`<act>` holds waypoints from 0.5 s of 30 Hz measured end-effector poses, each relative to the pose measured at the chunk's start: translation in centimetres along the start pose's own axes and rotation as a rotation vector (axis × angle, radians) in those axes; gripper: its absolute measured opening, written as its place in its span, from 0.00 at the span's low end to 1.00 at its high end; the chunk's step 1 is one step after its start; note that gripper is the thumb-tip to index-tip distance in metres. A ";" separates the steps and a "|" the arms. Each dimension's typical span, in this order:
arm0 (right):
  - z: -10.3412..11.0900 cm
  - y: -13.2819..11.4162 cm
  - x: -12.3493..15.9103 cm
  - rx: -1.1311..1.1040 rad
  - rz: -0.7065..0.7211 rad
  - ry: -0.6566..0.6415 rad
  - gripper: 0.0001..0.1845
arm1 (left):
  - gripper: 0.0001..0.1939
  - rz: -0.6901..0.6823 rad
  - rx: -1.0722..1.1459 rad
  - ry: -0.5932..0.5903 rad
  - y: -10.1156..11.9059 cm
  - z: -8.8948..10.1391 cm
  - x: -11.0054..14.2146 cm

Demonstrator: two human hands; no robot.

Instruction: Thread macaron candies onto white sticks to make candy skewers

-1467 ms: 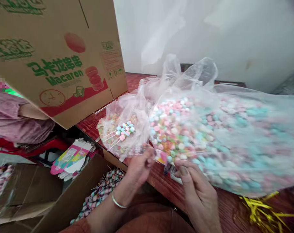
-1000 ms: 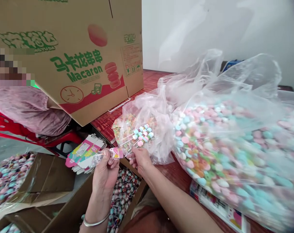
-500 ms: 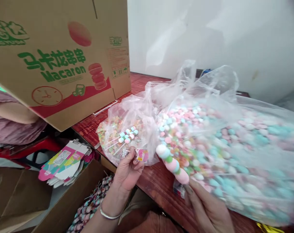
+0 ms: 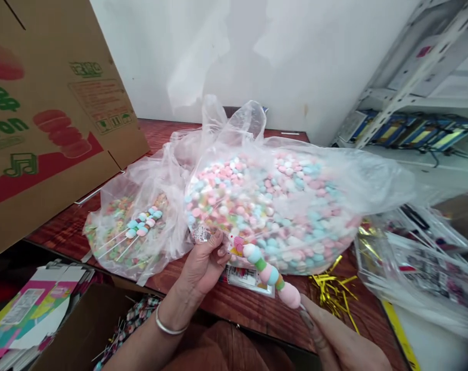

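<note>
My left hand (image 4: 205, 268) pinches a small clear printed plastic bag (image 4: 237, 243) with a pink picture on it. My right hand (image 4: 340, 332) is closed on the lower end of a marshmallow skewer (image 4: 271, 274), white, blue and pink pieces with thin green and orange ones between. The skewer's far tip meets the edge of the small bag; whether it is inside I cannot tell. Behind both hands lies a big clear sack of pastel marshmallows (image 4: 307, 226). Left of it, several more marshmallow skewers (image 4: 144, 222) rest on a clear bag of colourful candy rings (image 4: 114, 219).
A large cardboard carton (image 4: 59, 103) stands at left. Below it are flat printed boxes (image 4: 29, 304) and an open box (image 4: 75, 330) containing skewers. Gold ties (image 4: 332, 293) and clear packaging (image 4: 419, 273) lie at right, near a white shelf (image 4: 403, 98).
My view has turned to the right. The skewer in my right hand has come over to the small bag in my left hand, which it was apart from before.
</note>
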State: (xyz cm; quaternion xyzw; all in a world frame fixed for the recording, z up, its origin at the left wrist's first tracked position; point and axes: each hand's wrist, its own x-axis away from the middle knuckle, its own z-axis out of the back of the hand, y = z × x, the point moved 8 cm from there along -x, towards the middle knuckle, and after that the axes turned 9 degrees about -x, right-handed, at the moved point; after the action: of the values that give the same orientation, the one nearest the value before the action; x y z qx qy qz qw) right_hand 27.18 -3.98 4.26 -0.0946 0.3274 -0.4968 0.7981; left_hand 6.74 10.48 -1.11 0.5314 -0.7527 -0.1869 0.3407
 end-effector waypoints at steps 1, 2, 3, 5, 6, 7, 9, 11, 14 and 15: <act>0.4 0.1 0.2 -0.005 0.006 -0.019 0.29 | 0.20 -0.010 -0.035 -0.010 -0.1 -0.4 0.0; 0.7 0.1 0.4 -0.014 0.013 -0.030 0.29 | 0.19 -0.024 -0.069 -0.023 -0.1 -0.8 0.0; 1.1 0.2 0.5 -0.024 0.017 -0.030 0.30 | 0.19 -0.039 -0.100 -0.039 -0.1 -1.3 0.1; 1.6 0.2 0.7 -0.057 0.002 -0.008 0.30 | 0.17 -0.074 -0.161 -0.069 -0.2 -2.0 0.3; 1.8 0.2 0.7 -0.087 -0.022 0.008 0.29 | 0.16 -0.096 -0.189 -0.077 -0.2 -2.3 0.4; 1.8 0.3 0.7 -0.127 -0.058 0.030 0.27 | 0.15 -0.121 -0.215 -0.083 -0.2 -2.6 0.5; 1.5 0.5 0.8 -0.247 -0.173 0.089 0.22 | 0.13 -0.160 -0.241 -0.094 -0.3 -3.3 0.8; 0.6 1.0 1.0 -0.434 -0.345 0.153 0.14 | 0.12 -0.139 -0.221 -0.118 -0.9 -4.0 1.0; -2.7 2.0 2.1 -0.889 -0.729 0.204 0.16 | 0.11 -0.015 -0.125 -0.131 -2.4 -5.0 1.1; -4.3 2.1 2.5 -1.077 -0.861 0.214 0.21 | 0.11 0.023 -0.087 -0.128 -2.8 -5.3 1.2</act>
State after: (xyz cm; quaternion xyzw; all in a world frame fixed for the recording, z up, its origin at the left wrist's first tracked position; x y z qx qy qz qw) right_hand 26.80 -4.42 -1.07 -0.5490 0.5384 -0.5441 0.3357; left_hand 12.19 8.76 1.13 0.4943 -0.7703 -0.2489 0.3167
